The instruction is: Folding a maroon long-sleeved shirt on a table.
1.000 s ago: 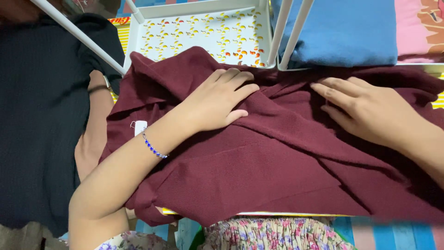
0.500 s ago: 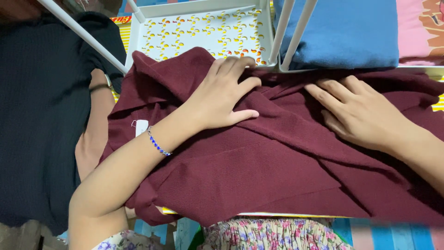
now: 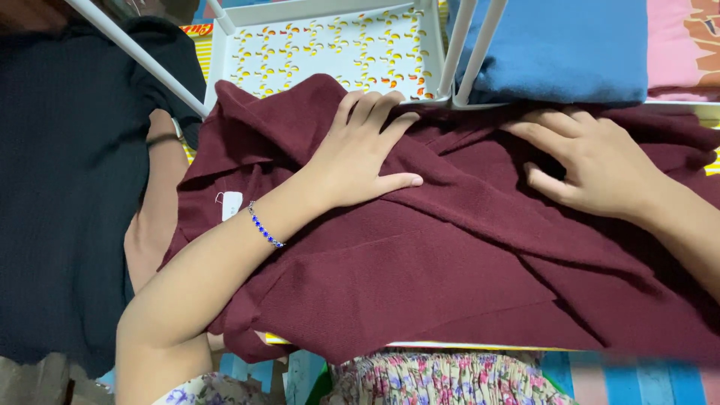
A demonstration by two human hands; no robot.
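- Two hands flat on a maroon garment point(image 3: 420, 277), which lies spread across the person's lap & a low surface, w/ its far edge touching the white tray rims.
- Left hand point(image 3: 360, 154): fingers spread, palm down on the cloth near the upper fold, thumb out to the side; not clamped on anything.
- Right hand point(image 3: 600, 165): fingers apart, pressing the cloth near the far edge, fingertips slightly curled into a crease; looks like pressing, not pinching.
- To do this well, I'd judge: keep palms flat, sweep outward from the centre fold so ridges don't get trapped, line up edges before pressing.
- Diagonal fold runs btwn the hands; small white tag point(image 3: 232, 205) shows near the left wrist, beside a blue bead bracelet point(image 3: 265, 226).
- White perforated tray point(image 3: 322, 45), far left: nothing in it, only garment edge overlapping its near rim.
- Next tray to the right holds a folded blue cloth point(image 3: 562, 49); pink fabric point(image 3: 682, 45) beyond it.
- Black garment point(image 3: 67, 187) lies at left, apart from the trays; whether anything sits under it can't tell.
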